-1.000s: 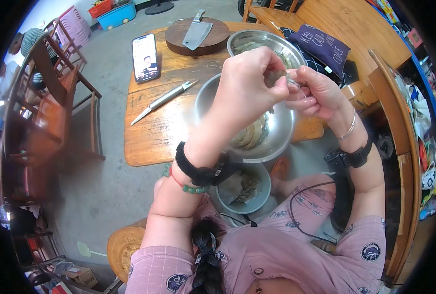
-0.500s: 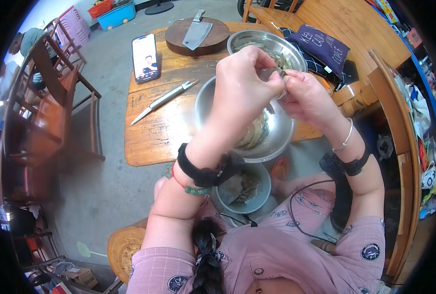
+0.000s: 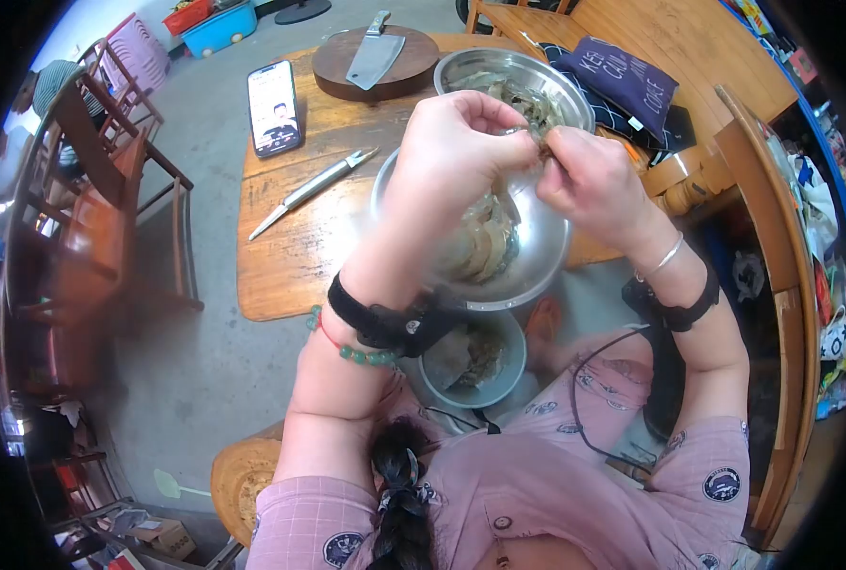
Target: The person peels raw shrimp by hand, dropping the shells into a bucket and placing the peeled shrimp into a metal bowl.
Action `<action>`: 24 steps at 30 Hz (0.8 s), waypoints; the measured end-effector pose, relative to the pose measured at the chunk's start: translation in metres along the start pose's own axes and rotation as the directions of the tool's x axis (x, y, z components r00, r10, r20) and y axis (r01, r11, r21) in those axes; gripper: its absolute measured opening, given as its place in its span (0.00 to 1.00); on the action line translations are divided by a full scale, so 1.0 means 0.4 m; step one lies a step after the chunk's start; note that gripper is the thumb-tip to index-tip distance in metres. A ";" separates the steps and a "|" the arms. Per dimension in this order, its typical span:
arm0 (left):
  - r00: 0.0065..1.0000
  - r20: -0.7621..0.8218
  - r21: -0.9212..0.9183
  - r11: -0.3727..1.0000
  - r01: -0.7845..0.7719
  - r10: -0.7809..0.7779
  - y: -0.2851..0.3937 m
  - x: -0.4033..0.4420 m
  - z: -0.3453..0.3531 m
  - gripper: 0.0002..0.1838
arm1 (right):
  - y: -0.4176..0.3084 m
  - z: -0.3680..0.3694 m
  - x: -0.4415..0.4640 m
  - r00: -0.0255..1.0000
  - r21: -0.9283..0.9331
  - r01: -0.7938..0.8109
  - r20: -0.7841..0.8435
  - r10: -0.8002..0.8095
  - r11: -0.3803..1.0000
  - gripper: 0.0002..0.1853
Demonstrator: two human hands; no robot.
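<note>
Left hand (image 3: pixel 461 142) and right hand (image 3: pixel 596 180) both pinched tight on a shrimp (image 3: pixel 541 144), upper middle of frame; mostly covered, can't tell its long axis or heading tbh.

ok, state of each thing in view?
Left hand, pinching a small item, mostly hidden
Right hand, closed at the same item
Near bowl, uncovered, shrimp inside
Far bowl, uncovered, shrimp inside
Bucket, uncovered, contents unclear
Phone, screen lit
Cleaver, lying on chopping board
Metal tool, lying on table
</note>
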State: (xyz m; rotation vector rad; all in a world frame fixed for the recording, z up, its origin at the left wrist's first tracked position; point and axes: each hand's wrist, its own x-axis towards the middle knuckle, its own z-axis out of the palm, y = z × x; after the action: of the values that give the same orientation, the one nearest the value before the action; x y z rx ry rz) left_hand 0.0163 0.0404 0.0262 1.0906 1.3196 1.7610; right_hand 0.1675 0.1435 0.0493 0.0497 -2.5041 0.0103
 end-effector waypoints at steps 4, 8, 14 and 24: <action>0.991 0.103 -0.289 0.951 0.107 -0.080 -0.018 0.013 -0.015 0.13 | 0.001 -0.006 -0.008 0.998 0.020 0.068 -0.009 -0.067 0.997 0.08; 0.997 0.054 -0.322 0.944 0.068 -0.054 -0.008 0.029 -0.077 0.14 | -0.014 -0.023 -0.031 0.998 0.141 -0.039 0.048 0.032 0.989 0.06; 0.989 0.126 -0.183 0.979 0.094 -0.072 -0.007 0.038 -0.089 0.19 | -0.065 -0.089 -0.057 0.855 0.331 -0.385 0.481 0.197 0.862 0.09; 0.996 0.079 0.298 0.955 0.011 -0.036 0.005 0.018 -0.058 0.22 | -0.151 -0.111 -0.110 0.591 0.299 -0.352 0.806 -0.037 0.887 0.10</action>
State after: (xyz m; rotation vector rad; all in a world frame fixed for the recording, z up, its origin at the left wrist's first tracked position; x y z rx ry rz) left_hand -0.0080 0.0370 0.0264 1.2906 1.5730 1.5129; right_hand 0.2315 0.0854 0.0588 0.0014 -3.3546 0.8112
